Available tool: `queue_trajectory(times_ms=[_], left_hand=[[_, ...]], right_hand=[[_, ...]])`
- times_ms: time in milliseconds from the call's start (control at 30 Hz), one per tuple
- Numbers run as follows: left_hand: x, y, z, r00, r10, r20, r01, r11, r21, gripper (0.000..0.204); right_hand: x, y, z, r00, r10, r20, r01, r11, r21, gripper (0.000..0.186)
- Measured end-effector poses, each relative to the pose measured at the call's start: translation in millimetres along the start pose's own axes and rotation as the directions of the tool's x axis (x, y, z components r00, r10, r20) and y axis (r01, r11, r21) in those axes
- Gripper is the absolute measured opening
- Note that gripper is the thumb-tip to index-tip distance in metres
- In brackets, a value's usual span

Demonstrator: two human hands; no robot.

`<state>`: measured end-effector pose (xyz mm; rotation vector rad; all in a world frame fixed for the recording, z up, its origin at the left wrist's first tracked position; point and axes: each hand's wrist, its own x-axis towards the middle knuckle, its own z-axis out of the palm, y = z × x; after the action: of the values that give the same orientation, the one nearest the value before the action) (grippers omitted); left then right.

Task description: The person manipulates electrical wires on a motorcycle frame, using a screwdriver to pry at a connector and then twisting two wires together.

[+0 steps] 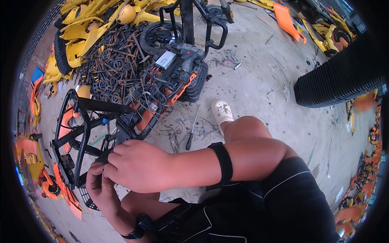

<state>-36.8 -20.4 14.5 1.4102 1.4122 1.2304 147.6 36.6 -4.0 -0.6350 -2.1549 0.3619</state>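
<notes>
My right hand [139, 165] reaches across to the left, its fingers curled in a pinch. Against its fingertips my left hand [102, 190] is closed too, thumb and fingers meeting. A small dark piece [104, 155] shows at the fingertips; its kind is hidden. Both hands are at the near end of a stripped scooter frame [83, 150] of black tubing, with loose wires and orange panels. Farther along that frame lie a silver box [165, 60] and a black cordless drill [189, 60]. A screwdriver [190, 139] with a dark handle rests on the floor.
A big heap of rusty bolts and metal parts [111, 67] lies beyond the frame, beside yellow plastic panels [87, 30] and a wheel [160, 36]. At the right stands a ribbed black stack [336, 79]. Wire scraps [172, 135] litter the concrete floor near my shoe [222, 110].
</notes>
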Motion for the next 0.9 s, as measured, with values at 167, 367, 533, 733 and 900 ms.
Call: queue_trajectory(times_ms=[167, 367, 533, 733, 900], left_hand=[[-9, 6, -1, 0.994, 0.087, 0.065, -0.102, 0.954, 0.282, 0.021], [-12, 10, 1, 0.994, 0.063, 0.086, -0.081, 0.971, 0.223, 0.018], [-11, 10, 3, 0.994, 0.089, 0.062, -0.100, 0.974, 0.203, 0.019], [-13, 12, 10, 0.956, 0.295, -0.002, -0.260, 0.844, 0.469, 0.016], [-17, 12, 9, 0.919, 0.383, -0.093, -0.300, 0.833, 0.465, 0.015]], right_hand=[[-3, -2, -1, 0.996, -0.074, -0.045, 0.069, 0.992, -0.110, 0.011], [-5, -2, -3, 0.993, -0.082, -0.083, 0.073, 0.992, -0.102, 0.012], [-8, -4, -4, 0.988, -0.131, -0.082, 0.119, 0.982, -0.145, 0.013], [-5, -9, -2, 0.974, -0.164, -0.156, 0.121, 0.961, -0.250, 0.014], [-1, -10, 0, 0.977, -0.155, -0.147, 0.122, 0.969, -0.213, 0.016]])
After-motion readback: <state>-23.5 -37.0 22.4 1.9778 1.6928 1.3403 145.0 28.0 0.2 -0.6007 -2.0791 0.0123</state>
